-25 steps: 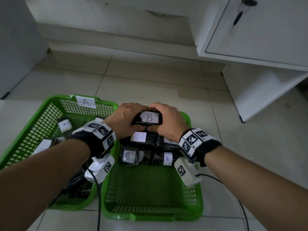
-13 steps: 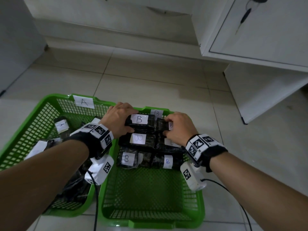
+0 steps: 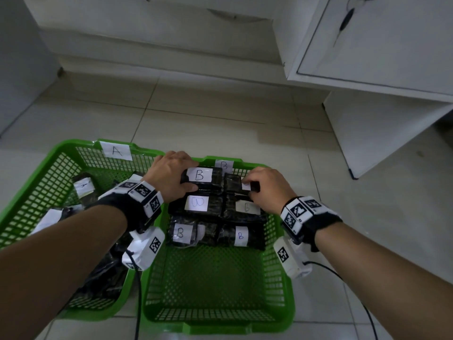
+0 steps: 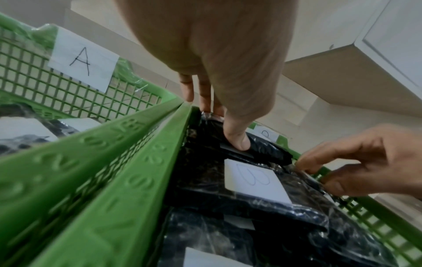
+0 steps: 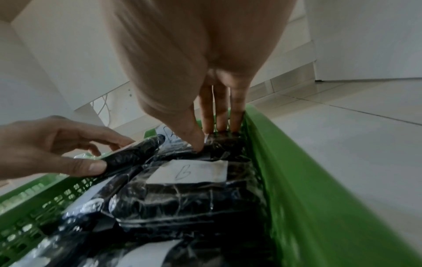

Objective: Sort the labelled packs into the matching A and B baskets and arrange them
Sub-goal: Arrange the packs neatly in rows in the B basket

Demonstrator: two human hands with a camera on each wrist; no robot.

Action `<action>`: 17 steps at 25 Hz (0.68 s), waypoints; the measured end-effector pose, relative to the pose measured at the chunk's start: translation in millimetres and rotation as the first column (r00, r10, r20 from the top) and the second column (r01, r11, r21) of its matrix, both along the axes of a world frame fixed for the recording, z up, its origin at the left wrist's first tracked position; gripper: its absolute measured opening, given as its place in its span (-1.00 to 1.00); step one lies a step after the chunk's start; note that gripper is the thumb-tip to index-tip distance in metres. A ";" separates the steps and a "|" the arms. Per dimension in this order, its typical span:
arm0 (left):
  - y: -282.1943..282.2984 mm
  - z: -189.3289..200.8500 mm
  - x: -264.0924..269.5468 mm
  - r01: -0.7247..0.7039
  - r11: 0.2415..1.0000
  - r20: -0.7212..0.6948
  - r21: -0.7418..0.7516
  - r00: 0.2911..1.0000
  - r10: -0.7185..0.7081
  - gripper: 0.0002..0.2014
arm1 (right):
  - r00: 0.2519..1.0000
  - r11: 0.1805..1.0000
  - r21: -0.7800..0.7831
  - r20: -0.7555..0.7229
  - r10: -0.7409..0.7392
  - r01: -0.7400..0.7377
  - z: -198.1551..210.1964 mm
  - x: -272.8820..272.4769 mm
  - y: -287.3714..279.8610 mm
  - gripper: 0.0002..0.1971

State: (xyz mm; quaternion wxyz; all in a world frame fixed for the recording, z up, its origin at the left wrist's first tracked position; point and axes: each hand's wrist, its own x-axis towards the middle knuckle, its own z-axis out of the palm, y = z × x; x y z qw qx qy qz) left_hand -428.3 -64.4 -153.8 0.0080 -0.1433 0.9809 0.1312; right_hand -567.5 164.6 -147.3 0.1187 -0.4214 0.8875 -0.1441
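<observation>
Two green plastic baskets stand side by side on the tiled floor, touching along their rims: the A basket (image 3: 61, 165) to the left, the B basket (image 3: 284, 278) to the right, each with a paper label on its far wall.

The B basket holds six visible black packs in three rows of two against the far wall. The left hand (image 3: 171, 175) grips the far-left pack (image 3: 202, 179), thumb on its near edge and fingers curled over its far edge. The right hand (image 3: 268, 190) pinches the far-right pack (image 3: 234, 184) beside it, thumb on top, fingers down between pack and basket wall. The middle row (image 3: 215, 204) and near row (image 3: 213, 234) lie flat, B labels upward. The near half of the basket is bare mesh.

Materials: the packs are dark bundles in glossy, creased clear film with white handwritten paper labels. The baskets are stiff moulded lattice.

Handling judgement: the packs appear light and soft, yielding under the fingers; the film looks slippery. Hold is best taken across the short sides, clear of the label, which may peel.

The A basket holds further packs (image 3: 83, 190), loosely piled and partly hidden by the left forearm.
</observation>
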 end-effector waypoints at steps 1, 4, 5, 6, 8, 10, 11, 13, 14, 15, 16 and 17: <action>0.4 0.8 0.0 -0.002 1.000 0.002 0.000 1.000 0.002 -0.40 | 1.000 1.000 0.021 -0.006 0.021 -0.021 -1.2 0.8 0.2 -0.63; 2.8 3.2 1.9 -0.008 1.000 -0.010 -0.006 1.000 0.008 -0.38 | 1.000 0.999 0.049 0.014 0.008 -0.009 0.6 0.9 1.0 -0.53; 4.1 3.9 2.4 -0.009 1.000 -0.006 -0.013 1.000 0.009 -0.37 | 1.000 0.998 0.060 0.023 0.000 -0.002 2.4 2.4 1.2 -0.52; 5.0 4.6 2.6 -0.013 1.000 0.000 -0.015 1.000 0.013 -0.35 | 1.000 0.998 0.063 0.028 -0.002 0.001 4.3 4.8 0.8 -0.53; 7.3 7.3 1.5 -0.020 1.000 0.003 -0.010 1.000 0.020 -0.37 | 0.999 0.998 0.054 0.032 0.008 -0.010 7.4 11.9 -0.4 -0.59; 10.5 10.7 1.7 -0.020 1.000 0.015 -0.001 1.000 0.021 -0.39 | 0.999 0.998 0.042 0.041 0.034 -0.036 9.2 20.2 -3.3 -0.64; 12.9 12.5 2.7 -0.019 1.000 0.013 0.005 1.000 0.019 -0.38 | 0.998 0.998 0.030 0.039 0.045 -0.046 9.9 22.9 -5.4 -0.67; 16.3 19.6 5.9 -0.011 1.000 -0.021 0.018 1.000 0.011 -0.40 | 0.998 0.998 0.005 0.013 0.058 -0.058 16.4 25.7 -11.6 -0.70; 15.7 24.8 7.4 -0.009 1.000 -0.041 0.023 0.999 0.010 -0.45 | 0.998 0.998 -0.009 -0.003 0.064 -0.064 20.5 25.9 -16.3 -0.69; 12.7 31.8 9.5 -0.013 1.000 -0.053 0.020 0.998 0.014 -0.51 | 0.997 0.997 -0.026 -0.015 0.072 -0.073 25.3 26.1 -22.1 -0.68; 7.5 39.5 10.5 -0.021 1.000 -0.048 0.010 0.999 0.022 -0.58 | 0.997 0.996 -0.045 -0.022 0.080 -0.081 29.9 25.6 -28.7 -0.66; 1.0 48.5 13.9 -0.040 0.999 -0.030 -0.001 0.999 0.040 -0.65 | 0.995 0.994 -0.061 -0.025 0.095 -0.096 34.6 27.0 -36.7 -0.65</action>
